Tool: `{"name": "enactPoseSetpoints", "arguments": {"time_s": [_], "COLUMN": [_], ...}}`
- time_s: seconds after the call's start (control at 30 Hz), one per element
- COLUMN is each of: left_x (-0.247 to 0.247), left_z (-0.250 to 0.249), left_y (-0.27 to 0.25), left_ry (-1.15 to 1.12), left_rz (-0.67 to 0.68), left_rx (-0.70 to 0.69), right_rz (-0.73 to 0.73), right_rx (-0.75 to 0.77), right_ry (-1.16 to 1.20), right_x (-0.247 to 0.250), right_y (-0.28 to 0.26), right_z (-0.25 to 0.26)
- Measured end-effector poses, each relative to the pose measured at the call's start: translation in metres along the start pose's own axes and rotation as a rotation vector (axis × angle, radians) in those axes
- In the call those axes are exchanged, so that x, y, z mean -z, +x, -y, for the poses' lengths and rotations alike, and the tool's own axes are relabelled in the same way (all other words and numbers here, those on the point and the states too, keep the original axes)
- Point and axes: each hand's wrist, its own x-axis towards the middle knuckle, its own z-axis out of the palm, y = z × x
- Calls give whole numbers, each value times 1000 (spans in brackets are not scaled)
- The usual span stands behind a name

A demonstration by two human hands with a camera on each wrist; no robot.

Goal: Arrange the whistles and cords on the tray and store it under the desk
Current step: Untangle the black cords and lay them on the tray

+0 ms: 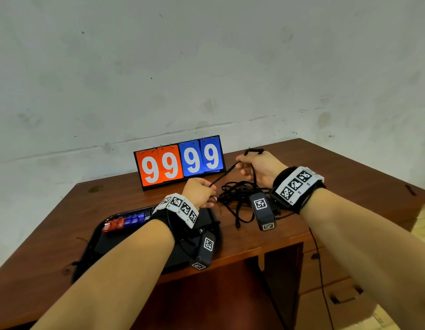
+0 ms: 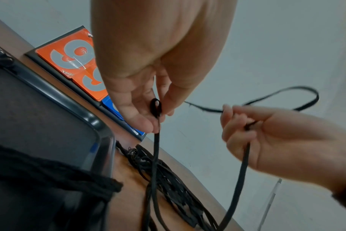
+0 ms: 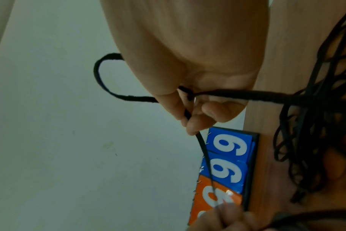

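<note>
A black cord [image 1: 224, 173] stretches taut between my two hands above the desk. My left hand [image 1: 202, 192] pinches one end of the cord [image 2: 156, 109] between thumb and fingers. My right hand [image 1: 253, 166] grips the cord [image 3: 190, 112] farther along, with a loop [image 1: 253, 151] sticking out behind it. A tangle of black cords [image 1: 237, 196] lies on the desk between my wrists. The black tray [image 1: 97, 246] sits at the front left, holding a row of red and blue whistles [image 1: 126, 221] along its far edge.
A flip scoreboard [image 1: 180, 161] reading 99 99 stands at the back of the wooden desk [image 1: 325, 167], against the wall. Drawers [image 1: 330, 270] sit under the desk on the right, beside an open knee space [image 1: 218, 294].
</note>
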Motion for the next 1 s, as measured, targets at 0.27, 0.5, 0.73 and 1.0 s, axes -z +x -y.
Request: {"name": "enactPoseSetpoints", "arguments": {"time_s": [0.27,0.5,0.73,1.0], "left_x": [17,25,23,50], "left_z": [-4,-6,-22,-41], "left_y": [2,1,-7,-26], "left_ry": [120,324,352,201], "left_rz": [-10,-72,45,183], "left_rx": [-28,-124,-255,-212], "right_rz": [56,255,338,468], "right_rx": [-43,-98,151,291], "right_ry": [-790,-1211,-857,-648], "right_x": [26,28,-12,-56], "right_y": [5,-3,-8,-16], "right_z": [-26,-25,-23,-28]}}
